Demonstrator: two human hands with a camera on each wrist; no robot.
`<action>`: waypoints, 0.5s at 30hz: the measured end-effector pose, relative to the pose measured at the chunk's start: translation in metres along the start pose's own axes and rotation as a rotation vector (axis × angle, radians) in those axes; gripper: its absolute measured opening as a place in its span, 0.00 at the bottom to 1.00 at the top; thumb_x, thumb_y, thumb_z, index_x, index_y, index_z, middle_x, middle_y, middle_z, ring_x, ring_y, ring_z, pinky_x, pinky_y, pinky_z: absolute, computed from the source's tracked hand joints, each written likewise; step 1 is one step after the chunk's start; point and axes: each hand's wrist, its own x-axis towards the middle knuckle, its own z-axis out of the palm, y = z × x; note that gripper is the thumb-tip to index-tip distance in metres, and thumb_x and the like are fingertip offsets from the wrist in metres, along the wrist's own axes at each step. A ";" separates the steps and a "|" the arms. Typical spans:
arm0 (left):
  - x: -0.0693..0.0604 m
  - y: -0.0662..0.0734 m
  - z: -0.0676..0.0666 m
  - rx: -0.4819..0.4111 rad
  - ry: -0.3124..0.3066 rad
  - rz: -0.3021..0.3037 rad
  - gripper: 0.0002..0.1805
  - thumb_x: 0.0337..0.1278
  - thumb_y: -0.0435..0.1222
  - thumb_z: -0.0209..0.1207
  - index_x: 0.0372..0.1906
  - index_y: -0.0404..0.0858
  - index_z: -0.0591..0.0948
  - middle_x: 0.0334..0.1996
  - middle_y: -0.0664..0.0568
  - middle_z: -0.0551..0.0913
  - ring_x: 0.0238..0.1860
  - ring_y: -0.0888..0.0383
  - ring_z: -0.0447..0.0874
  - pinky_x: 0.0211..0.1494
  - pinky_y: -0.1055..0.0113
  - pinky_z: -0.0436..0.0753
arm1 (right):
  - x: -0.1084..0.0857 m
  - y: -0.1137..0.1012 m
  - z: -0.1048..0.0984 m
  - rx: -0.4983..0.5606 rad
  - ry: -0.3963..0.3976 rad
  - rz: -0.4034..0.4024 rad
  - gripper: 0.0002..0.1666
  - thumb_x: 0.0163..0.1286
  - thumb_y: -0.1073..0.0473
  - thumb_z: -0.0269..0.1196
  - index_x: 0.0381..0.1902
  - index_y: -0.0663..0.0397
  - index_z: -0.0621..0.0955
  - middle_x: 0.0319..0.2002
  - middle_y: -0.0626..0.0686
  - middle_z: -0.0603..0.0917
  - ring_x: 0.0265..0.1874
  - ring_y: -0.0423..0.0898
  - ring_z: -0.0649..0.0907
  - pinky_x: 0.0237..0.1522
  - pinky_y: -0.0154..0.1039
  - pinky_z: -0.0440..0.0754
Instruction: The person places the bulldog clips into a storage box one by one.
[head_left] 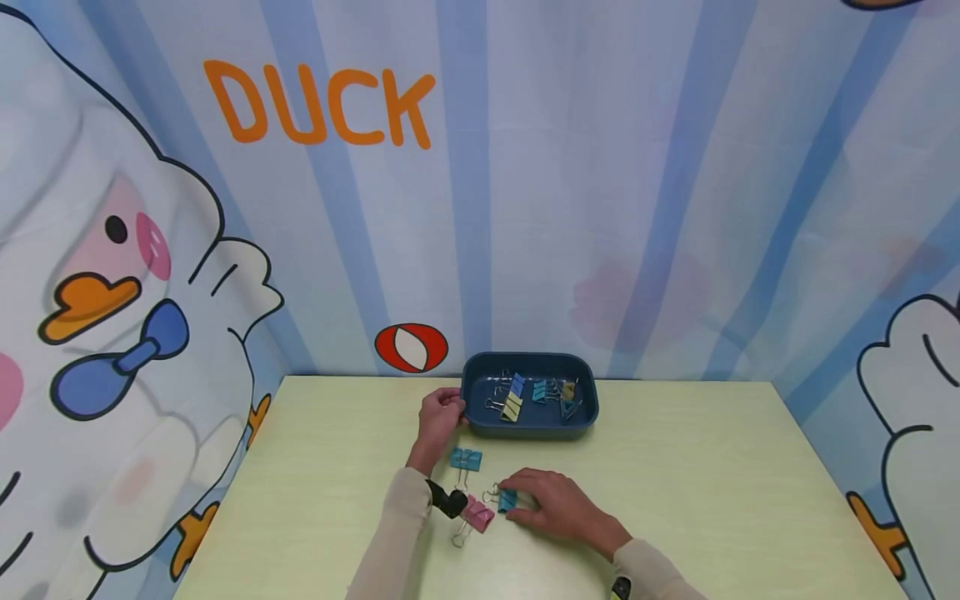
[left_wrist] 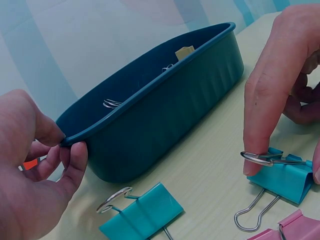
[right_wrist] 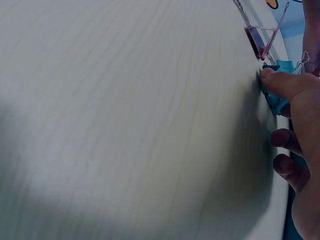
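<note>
My left hand (head_left: 438,423) pinches the left end of a dark blue plastic bin (head_left: 528,432) by its rim, thumb and fingers on it in the left wrist view. Closer to me, my right hand (head_left: 558,504) holds a teal binder clip (left_wrist: 282,181) between thumb and index finger, low at the tabletop. One of its wire handles passes by the index fingertip. A second teal binder clip (head_left: 466,459) lies between the bin and a pink binder clip (head_left: 479,515). The pink one is beside the held clip, near my left wrist.
Inside the bin are several binder clips, among them a blue one (head_left: 517,383), a yellow one (head_left: 512,407) and a teal one (head_left: 539,392). The pale wooden table (head_left: 712,475) ends at a printed duck backdrop (head_left: 525,208) behind the bin.
</note>
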 end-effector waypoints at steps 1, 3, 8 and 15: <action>0.000 0.000 0.000 0.000 0.000 -0.001 0.17 0.71 0.28 0.55 0.59 0.28 0.79 0.45 0.41 0.81 0.34 0.54 0.79 0.42 0.64 0.87 | 0.000 0.000 0.000 0.000 -0.004 0.003 0.24 0.72 0.49 0.68 0.63 0.46 0.84 0.57 0.44 0.85 0.57 0.43 0.83 0.60 0.48 0.81; 0.000 0.000 0.000 0.000 0.000 -0.004 0.16 0.71 0.28 0.55 0.59 0.28 0.80 0.45 0.41 0.81 0.35 0.54 0.79 0.42 0.65 0.87 | 0.001 0.000 0.000 -0.002 -0.010 0.006 0.24 0.72 0.48 0.68 0.63 0.46 0.84 0.57 0.44 0.86 0.57 0.42 0.83 0.60 0.48 0.81; 0.000 -0.001 0.000 0.001 0.002 -0.012 0.16 0.71 0.28 0.55 0.59 0.29 0.79 0.45 0.41 0.81 0.36 0.53 0.80 0.43 0.65 0.87 | 0.005 -0.004 -0.006 -0.003 0.000 0.007 0.24 0.72 0.48 0.69 0.63 0.46 0.84 0.57 0.44 0.85 0.57 0.43 0.83 0.60 0.49 0.81; 0.001 -0.001 -0.001 -0.002 0.000 -0.005 0.16 0.71 0.28 0.55 0.60 0.28 0.79 0.46 0.41 0.81 0.37 0.53 0.79 0.42 0.65 0.86 | 0.018 -0.011 -0.030 -0.029 0.069 -0.040 0.24 0.70 0.52 0.70 0.62 0.50 0.84 0.56 0.47 0.86 0.55 0.44 0.85 0.56 0.48 0.84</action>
